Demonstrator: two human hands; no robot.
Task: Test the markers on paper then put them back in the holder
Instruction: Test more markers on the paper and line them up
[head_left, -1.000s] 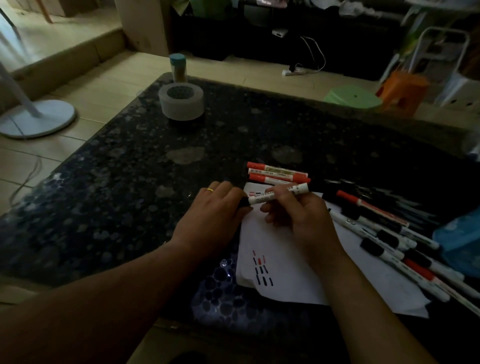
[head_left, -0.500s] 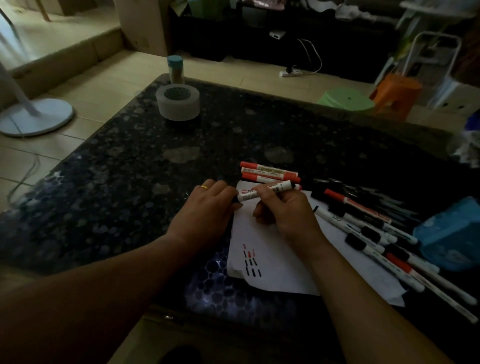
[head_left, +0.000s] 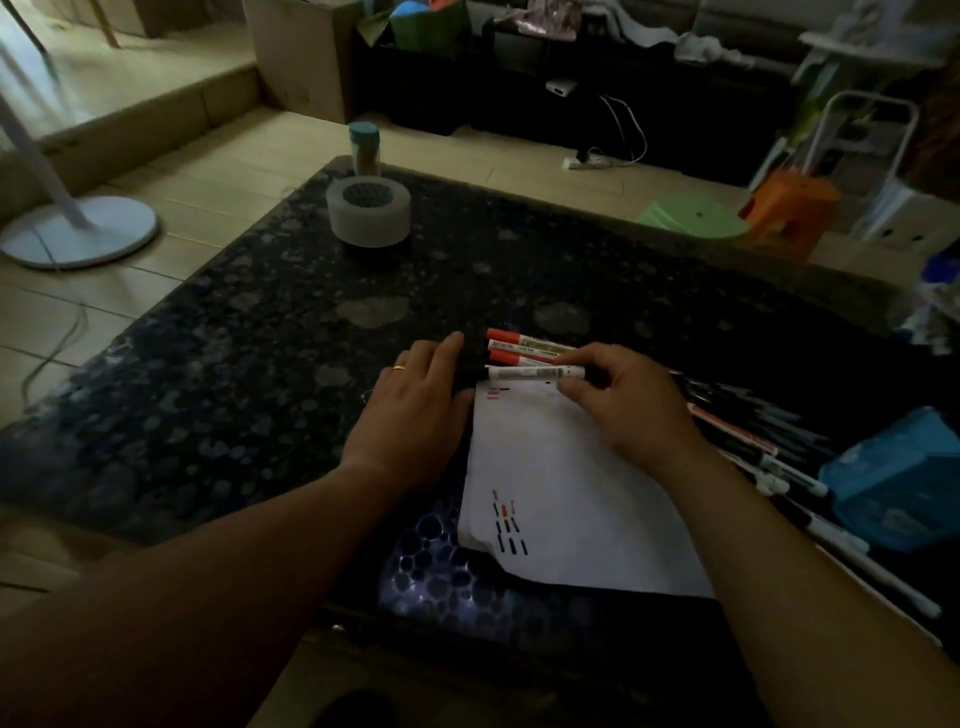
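Observation:
A white sheet of paper with short red and black test strokes lies near the table's front edge. My right hand pinches a white black-capped marker that lies level at the paper's top edge, beside three red-capped markers. My left hand rests flat on the table just left of the paper, fingers spread, holding nothing. A round grey holder with a honeycomb top stands far back left. A heap of loose markers lies right of the paper.
The dark speckled stone table bears a blue tissue pack at the right edge and a teal-lidded jar behind the holder. A fan base, green stool and orange stool stand on the floor.
My left hand let go of the marker's cap end and flattened on the table. My right hand moved the marker away from me to the paper's top, beside the red markers.

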